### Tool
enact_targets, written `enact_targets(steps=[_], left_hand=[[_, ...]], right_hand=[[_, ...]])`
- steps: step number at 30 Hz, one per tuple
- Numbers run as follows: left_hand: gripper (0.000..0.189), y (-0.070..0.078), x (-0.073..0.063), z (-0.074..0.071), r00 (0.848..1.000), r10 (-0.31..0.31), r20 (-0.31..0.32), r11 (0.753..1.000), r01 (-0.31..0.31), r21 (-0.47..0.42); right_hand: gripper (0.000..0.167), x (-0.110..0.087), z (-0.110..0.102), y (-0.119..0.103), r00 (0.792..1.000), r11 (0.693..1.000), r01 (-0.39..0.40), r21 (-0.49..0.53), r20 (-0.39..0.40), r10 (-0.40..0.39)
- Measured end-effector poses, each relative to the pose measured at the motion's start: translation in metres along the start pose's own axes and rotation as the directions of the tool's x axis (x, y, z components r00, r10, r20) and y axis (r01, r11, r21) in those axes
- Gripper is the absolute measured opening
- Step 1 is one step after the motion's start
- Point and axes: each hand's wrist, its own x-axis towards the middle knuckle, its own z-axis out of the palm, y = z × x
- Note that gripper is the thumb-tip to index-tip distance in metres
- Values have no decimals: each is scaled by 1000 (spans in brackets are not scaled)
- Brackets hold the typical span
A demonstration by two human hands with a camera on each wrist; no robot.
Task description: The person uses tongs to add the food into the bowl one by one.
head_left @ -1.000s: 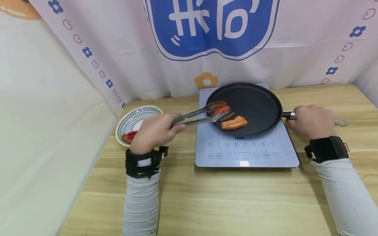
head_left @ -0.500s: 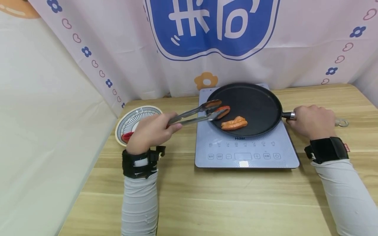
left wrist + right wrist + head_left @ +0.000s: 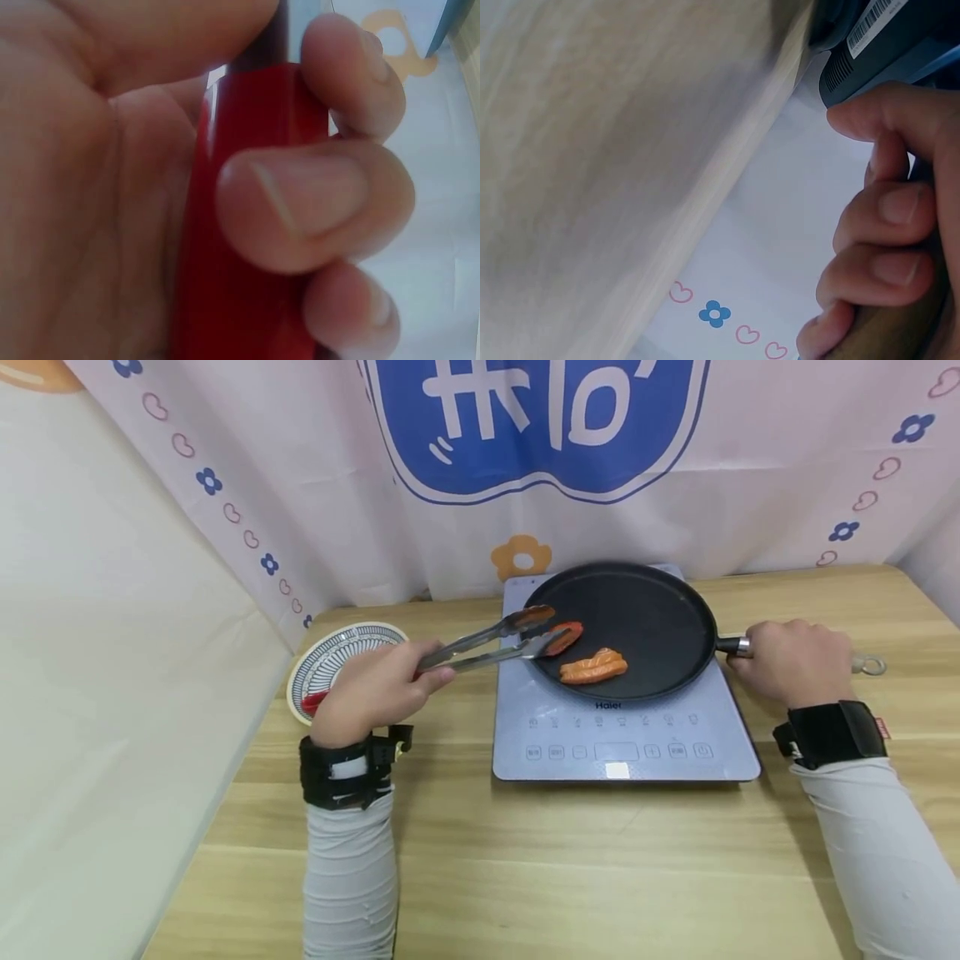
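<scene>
In the head view my left hand [image 3: 375,689] holds metal tongs [image 3: 480,652], their tips apart over the left part of the black frying pan [image 3: 637,610]. A red-edged brown piece of food [image 3: 567,639], like cut sausage, lies in the pan at the lower tip. Just in front of it sits an orange, ridged piece of food [image 3: 594,667]. The left wrist view shows my fingers curled round the red tong handle [image 3: 247,300]. My right hand [image 3: 791,662] grips the pan's handle [image 3: 731,647]; in the right wrist view its fingers [image 3: 885,274] wrap round it.
The pan stands on a pale induction cooktop [image 3: 626,768]. A patterned plate [image 3: 307,672] lies at the left, partly hidden behind my left hand. A printed curtain [image 3: 450,552] hangs behind the wooden table [image 3: 600,868].
The tong tips, earlier around the red-edged piece, have spread and drawn left off it. My left hand has shifted slightly left; the right hand keeps its grip.
</scene>
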Motion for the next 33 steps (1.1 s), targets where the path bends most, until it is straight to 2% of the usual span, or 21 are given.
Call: enact_targets(steps=[4,9,17,25,33], left_hand=[[28,-6,-3,-3,1000,-11,-3,1000,11,-6],[29,-17,-14,-10,999,-39,-18,999,38,-27],[26,-42,-31,-19,994,-21,-106,1000,22,1],[29,-61,-47,-28,992,-113,-61,993,111,-44],[34,-77,-58,-31,987,-153,-48,987,151,-49]], right_hand=[[41,0,1,-1,1000,1000,-1,-5,-8,1],[40,2,-2,-2,1000,1000,10,-11,-3,-10],[40,1,-3,-2,1000,1000,-1,-10,27,1],[40,2,1,-1,999,1000,-2,-8,42,2],[39,1,-1,0,999,1000,-1,-13,40,2]])
